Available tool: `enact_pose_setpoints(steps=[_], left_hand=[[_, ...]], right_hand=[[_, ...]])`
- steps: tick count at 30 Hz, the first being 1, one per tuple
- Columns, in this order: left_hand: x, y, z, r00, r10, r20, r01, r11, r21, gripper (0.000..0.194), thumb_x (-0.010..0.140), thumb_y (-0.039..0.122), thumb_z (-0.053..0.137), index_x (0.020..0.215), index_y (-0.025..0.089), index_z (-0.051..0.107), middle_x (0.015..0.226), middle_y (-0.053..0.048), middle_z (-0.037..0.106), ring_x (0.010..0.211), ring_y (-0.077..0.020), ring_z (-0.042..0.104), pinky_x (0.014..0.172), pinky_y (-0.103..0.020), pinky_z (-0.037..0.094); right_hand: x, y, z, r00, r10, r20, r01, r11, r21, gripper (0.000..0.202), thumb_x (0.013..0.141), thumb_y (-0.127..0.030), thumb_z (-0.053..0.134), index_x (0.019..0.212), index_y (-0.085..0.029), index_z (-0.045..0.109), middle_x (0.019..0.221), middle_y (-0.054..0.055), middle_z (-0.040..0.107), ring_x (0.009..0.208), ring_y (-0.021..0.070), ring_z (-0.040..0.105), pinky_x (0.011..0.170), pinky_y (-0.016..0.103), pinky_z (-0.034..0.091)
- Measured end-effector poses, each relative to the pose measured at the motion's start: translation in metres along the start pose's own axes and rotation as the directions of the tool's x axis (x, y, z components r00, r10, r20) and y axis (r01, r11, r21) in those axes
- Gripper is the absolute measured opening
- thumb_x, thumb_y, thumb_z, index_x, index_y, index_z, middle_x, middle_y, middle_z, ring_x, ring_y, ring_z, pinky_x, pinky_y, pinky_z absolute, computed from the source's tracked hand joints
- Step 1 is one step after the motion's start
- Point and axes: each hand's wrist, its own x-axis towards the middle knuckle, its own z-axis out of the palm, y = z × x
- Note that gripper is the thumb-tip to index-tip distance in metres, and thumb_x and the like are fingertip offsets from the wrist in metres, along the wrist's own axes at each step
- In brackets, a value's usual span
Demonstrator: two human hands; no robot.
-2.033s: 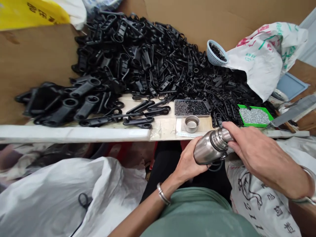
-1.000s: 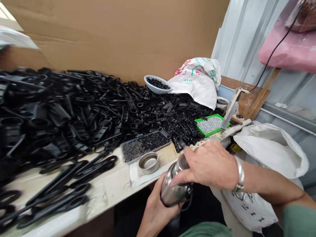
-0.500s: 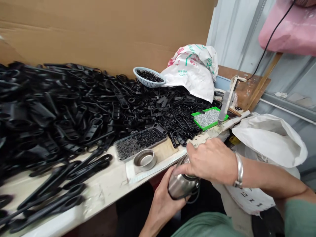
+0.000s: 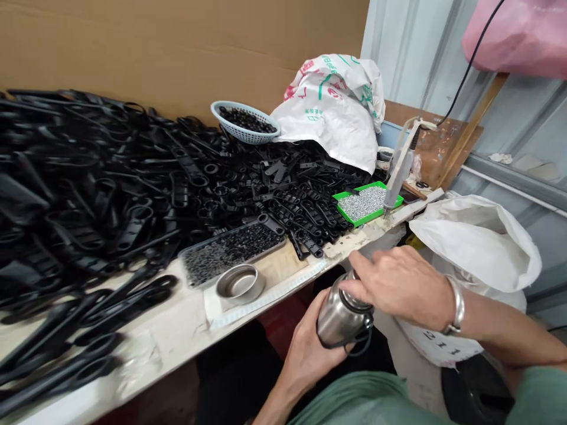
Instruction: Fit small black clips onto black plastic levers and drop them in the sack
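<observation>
A brushed-steel thermos flask [image 4: 337,321], tilted and with a dark cord loop at its side, is held over my lap at the table's front edge. My left hand [image 4: 305,345] wraps round its body from the left and below. Over its top, my right hand [image 4: 398,286] has its fingers closed on the thermos stopper [image 4: 352,287], which the fingers partly hide. A metal bracelet circles my right wrist. On the table to the left stands a round steel cup [image 4: 240,283], open side up.
Black plastic parts [image 4: 133,195] pile over the table. Near them are a clear tray of small black pieces [image 4: 230,251], a green tray of metal pieces [image 4: 367,203], a blue basket [image 4: 245,133], a hanging electric screwdriver [image 4: 398,180] and an open white sack [image 4: 478,242] at right.
The view has shifted, so the table things appear further left. In it, the thermos flask and both hands sit further right; both hands keep their hold.
</observation>
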Motion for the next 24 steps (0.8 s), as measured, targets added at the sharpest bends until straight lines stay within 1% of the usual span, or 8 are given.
enact_pose_setpoints(steps=[3,5,7,9,14,17,21,24], left_hand=[[0.007,0.002,0.002,1.0,0.02,0.024,-0.02,1.0,-0.016,0.079,0.059,0.026,0.076,0.133,0.019,0.049,0.12,-0.008,0.068,0.107,-0.0276,0.066,0.096,-0.04,0.055],[0.012,0.002,-0.003,0.995,0.038,0.09,-0.031,0.997,-0.077,0.083,0.058,0.032,0.079,0.135,0.018,0.048,0.125,-0.01,0.066,0.112,-0.0296,0.064,0.1,-0.042,0.053],[0.015,0.001,-0.007,0.988,0.053,0.148,-0.035,0.992,-0.123,0.091,0.056,0.036,0.082,0.138,0.017,0.046,0.128,-0.012,0.063,0.114,-0.0315,0.062,0.101,-0.044,0.051],[0.017,0.001,-0.009,0.973,0.058,0.225,-0.026,0.989,-0.142,0.094,0.055,0.034,0.082,0.139,0.017,0.045,0.128,-0.013,0.063,0.113,-0.0323,0.062,0.101,-0.045,0.051],[0.016,0.005,0.004,0.968,0.058,0.244,-0.014,0.984,-0.177,0.087,0.058,0.029,0.078,0.137,0.016,0.045,0.12,-0.011,0.066,0.103,-0.0275,0.066,0.092,-0.04,0.055],[0.016,0.008,0.011,0.986,0.044,0.163,-0.02,0.989,-0.148,0.082,0.058,0.028,0.077,0.133,0.016,0.046,0.117,-0.01,0.067,0.101,-0.0272,0.067,0.089,-0.039,0.057],[0.019,0.014,0.01,0.988,0.029,0.149,-0.007,0.99,-0.144,0.085,0.056,0.025,0.078,0.135,0.016,0.046,0.127,-0.013,0.063,0.113,-0.031,0.063,0.099,-0.045,0.053],[0.023,0.02,0.011,0.984,0.038,0.175,-0.003,0.981,-0.193,0.092,0.055,0.024,0.079,0.139,0.016,0.043,0.131,-0.014,0.061,0.119,-0.0329,0.06,0.106,-0.048,0.048]], right_hand=[[-0.003,0.014,-0.003,0.998,0.065,0.015,-0.066,0.996,0.057,0.066,0.096,-0.065,0.027,0.118,-0.012,0.061,0.073,0.011,0.069,0.07,0.0272,0.067,0.059,0.033,0.044],[-0.008,0.031,-0.005,0.989,-0.139,-0.04,0.144,0.977,0.157,0.062,0.095,-0.063,0.036,0.134,-0.017,0.052,0.097,0.013,0.07,0.09,0.0257,0.067,0.071,0.034,0.049],[-0.012,0.046,-0.006,0.898,-0.423,-0.122,0.44,0.873,0.21,0.05,0.098,-0.049,0.044,0.14,-0.022,0.047,0.126,0.014,0.061,0.116,0.0224,0.058,0.09,0.034,0.047],[-0.015,0.051,-0.004,0.804,-0.575,-0.151,0.595,0.774,0.215,0.039,0.1,-0.033,0.045,0.137,-0.021,0.051,0.136,0.013,0.053,0.125,0.0197,0.049,0.101,0.033,0.042],[-0.02,0.037,0.002,0.917,-0.386,-0.1,0.397,0.909,0.13,0.03,0.097,-0.032,0.051,0.121,-0.016,0.06,0.11,0.013,0.06,0.097,0.0228,0.055,0.08,0.037,0.052],[-0.025,0.04,0.004,0.933,-0.346,-0.102,0.36,0.917,0.175,0.03,0.094,-0.026,0.057,0.122,-0.016,0.059,0.114,0.012,0.06,0.104,0.0242,0.056,0.084,0.037,0.053],[-0.031,0.063,0.03,0.921,-0.265,-0.285,0.381,0.763,0.522,0.074,0.088,-0.046,0.064,0.15,-0.022,0.031,0.151,0.017,0.039,0.139,0.0262,0.039,0.11,0.044,0.04],[-0.033,0.065,0.076,0.963,-0.088,-0.256,0.265,0.51,0.819,0.11,0.073,-0.058,0.075,0.155,-0.022,0.01,0.153,0.019,0.037,0.139,0.0271,0.041,0.11,0.044,0.041]])
